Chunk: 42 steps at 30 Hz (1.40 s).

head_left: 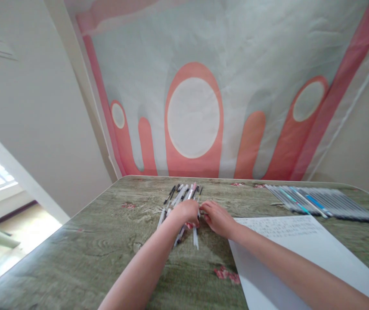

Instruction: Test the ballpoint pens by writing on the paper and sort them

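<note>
A loose pile of pens (181,196) lies in the middle of the green patterned table (106,241). My left hand (187,212) rests on the near end of the pile with its fingers curled down over the pens. My right hand (217,217) is just to the right of it, fingers bent and touching the pens at the pile's edge. What exactly each hand grips is hidden under the fingers. The two hands almost touch.
A sheet of white paper (287,254) with writing lies under my right forearm. A neat row of several pens (323,201) lies at the far right of the table. A pink and white cloth (193,112) hangs behind the table.
</note>
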Tool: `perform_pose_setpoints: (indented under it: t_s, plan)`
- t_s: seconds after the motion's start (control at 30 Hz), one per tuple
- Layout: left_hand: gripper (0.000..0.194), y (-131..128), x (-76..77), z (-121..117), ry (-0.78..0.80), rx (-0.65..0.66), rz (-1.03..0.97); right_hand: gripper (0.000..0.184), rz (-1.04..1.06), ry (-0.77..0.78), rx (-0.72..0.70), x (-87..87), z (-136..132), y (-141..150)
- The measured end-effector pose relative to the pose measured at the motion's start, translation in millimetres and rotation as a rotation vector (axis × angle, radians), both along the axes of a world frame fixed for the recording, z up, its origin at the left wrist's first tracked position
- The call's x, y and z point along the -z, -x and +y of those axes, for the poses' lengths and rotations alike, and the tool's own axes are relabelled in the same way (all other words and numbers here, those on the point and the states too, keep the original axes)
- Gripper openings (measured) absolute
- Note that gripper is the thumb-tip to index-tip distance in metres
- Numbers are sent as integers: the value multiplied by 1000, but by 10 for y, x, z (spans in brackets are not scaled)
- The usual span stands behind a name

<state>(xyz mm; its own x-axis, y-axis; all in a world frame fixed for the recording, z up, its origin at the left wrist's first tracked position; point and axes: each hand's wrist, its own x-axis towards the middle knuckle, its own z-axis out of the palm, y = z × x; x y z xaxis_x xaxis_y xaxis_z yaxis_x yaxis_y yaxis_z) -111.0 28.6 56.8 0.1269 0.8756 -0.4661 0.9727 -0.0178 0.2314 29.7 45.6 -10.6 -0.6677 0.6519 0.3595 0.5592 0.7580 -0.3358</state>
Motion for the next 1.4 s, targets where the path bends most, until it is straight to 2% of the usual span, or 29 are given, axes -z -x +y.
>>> perform_pose_setpoints:
  t_s: [0.1,0.3,0.47,0.63,0.77,0.93,1.07,1.17,1.27,1.4]
  plan:
    - [13,-40,20,11,-2,-1,8,33,36,-4,-57,64,-8,-3]
    - [16,-111,77,23,-69,81,-8,35,49,-7,-101,129,42,-140]
    - [31,-165,180,48,-162,48,-97,37,45,-25,-106,191,127,-327]
    - [44,-190,280,59,-183,19,-150,35,72,-23,-82,260,182,-457]
    - [34,-187,324,53,-130,21,-201,28,115,-6,-42,268,169,-506]
    - [9,-191,304,55,-69,71,-138,18,165,1,-32,251,136,-515]
    - [13,-240,268,39,-61,95,-67,13,189,-13,-18,279,142,-510]
    - [15,-309,240,19,-145,80,60,10,221,-23,-17,310,153,-517]
    - [26,-368,228,5,-219,50,167,9,258,-26,-28,337,164,-524]
    - [31,-366,244,13,-255,45,165,9,300,-21,-36,368,173,-523]
